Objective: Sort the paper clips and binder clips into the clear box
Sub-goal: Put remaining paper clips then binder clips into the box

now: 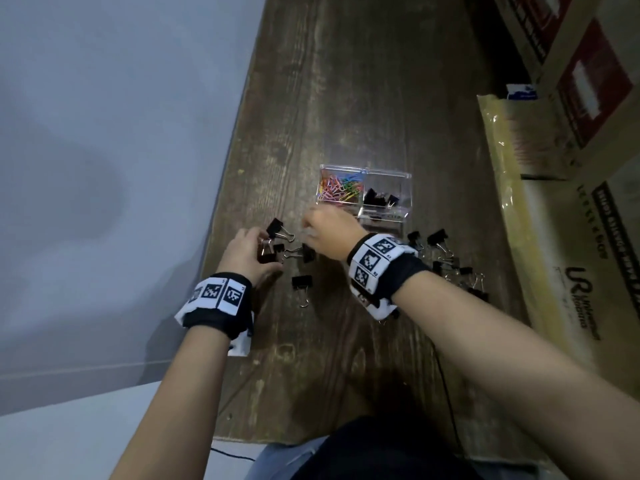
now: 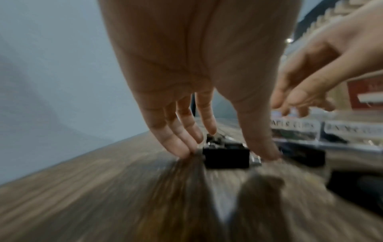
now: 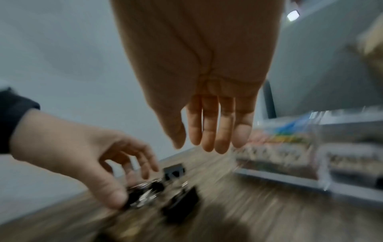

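Observation:
The clear box point(image 1: 398, 216) stands mid-table, with coloured paper clips point(image 1: 341, 188) in its left compartment and black binder clips point(image 1: 381, 199) in its right one. My left hand point(image 2: 228, 153) reaches down to the table with thumb and fingers spread on either side of a black binder clip point(image 2: 225, 162), among a small cluster point(image 1: 277, 252). No closed grip on it shows. My right hand point(image 3: 199, 145) hovers with straight fingers and holds nothing, just in front of the box's left corner. More binder clips point(image 1: 446, 261) lie loose to the right.
A single binder clip point(image 1: 301, 284) lies between my wrists. Cardboard boxes point(image 1: 571, 202) line the right side of the wooden table point(image 1: 346, 98). The table's left edge runs close beside my left hand, with a grey wall beyond it.

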Tool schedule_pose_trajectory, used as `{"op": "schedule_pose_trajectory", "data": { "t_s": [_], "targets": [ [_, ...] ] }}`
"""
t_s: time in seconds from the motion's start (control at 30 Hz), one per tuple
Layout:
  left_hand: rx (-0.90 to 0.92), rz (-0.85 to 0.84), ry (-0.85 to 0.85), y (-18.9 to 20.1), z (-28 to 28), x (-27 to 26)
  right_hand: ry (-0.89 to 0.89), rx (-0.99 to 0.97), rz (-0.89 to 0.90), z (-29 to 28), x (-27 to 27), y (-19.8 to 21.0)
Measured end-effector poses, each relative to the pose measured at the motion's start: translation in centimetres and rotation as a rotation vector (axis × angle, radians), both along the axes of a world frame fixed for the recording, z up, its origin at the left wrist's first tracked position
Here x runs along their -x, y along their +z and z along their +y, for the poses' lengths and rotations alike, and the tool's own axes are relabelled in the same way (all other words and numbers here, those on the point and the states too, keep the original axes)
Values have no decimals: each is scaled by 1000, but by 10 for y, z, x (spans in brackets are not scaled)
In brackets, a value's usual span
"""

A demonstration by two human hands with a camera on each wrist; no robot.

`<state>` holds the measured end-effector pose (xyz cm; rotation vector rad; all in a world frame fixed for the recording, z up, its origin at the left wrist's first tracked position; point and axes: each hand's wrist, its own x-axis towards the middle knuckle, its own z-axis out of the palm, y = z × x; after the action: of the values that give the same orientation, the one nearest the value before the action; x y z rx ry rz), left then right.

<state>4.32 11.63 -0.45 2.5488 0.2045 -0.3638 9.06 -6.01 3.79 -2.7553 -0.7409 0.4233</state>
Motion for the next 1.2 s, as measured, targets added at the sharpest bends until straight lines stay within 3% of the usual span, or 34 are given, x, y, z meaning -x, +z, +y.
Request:
{"op": "schedule_pose_trajectory", "data": {
  "t_s": [0.07, 0.2, 0.3, 0.4, 0.5, 0.63, 0.8, 0.9, 1.0, 1.1, 1.2],
  "targets": [
    [-57, -16, -28, -2, -3, 5, 46, 33, 65, 16, 9, -15],
    [-83, -13, -75, -2, -7, 14, 77, 142, -15, 24, 16, -32],
    [-70, -55, -35, -4, 0, 20, 1, 95, 58, 14, 11, -32],
    [39, -173, 63, -3, 6, 21, -187, -84, 231, -1, 7, -29],
    [219, -185, 141, 1, 8, 18, -244, -208, 297, -4, 16, -24],
    [438, -147, 332, 7, 1, 9, -152, -2, 162, 10, 47, -31],
    [267, -112, 263, 12, -10, 0, -112, 133, 91, 20, 69, -40],
    [-20, 16, 119, 6, -19, -4, -119, 81, 155, 5, 67, -32],
    [-161, 59, 50, -3, -30, -6, -295, -66, 185, -22, 49, -11],
    [-156, 68, 89, -7, -39, -3, -512, -230, -15, -53, 11, 15],
    [-145, 66, 89, -7, -44, 0, -584, -199, -99, -73, -28, 30]
  ]
}}
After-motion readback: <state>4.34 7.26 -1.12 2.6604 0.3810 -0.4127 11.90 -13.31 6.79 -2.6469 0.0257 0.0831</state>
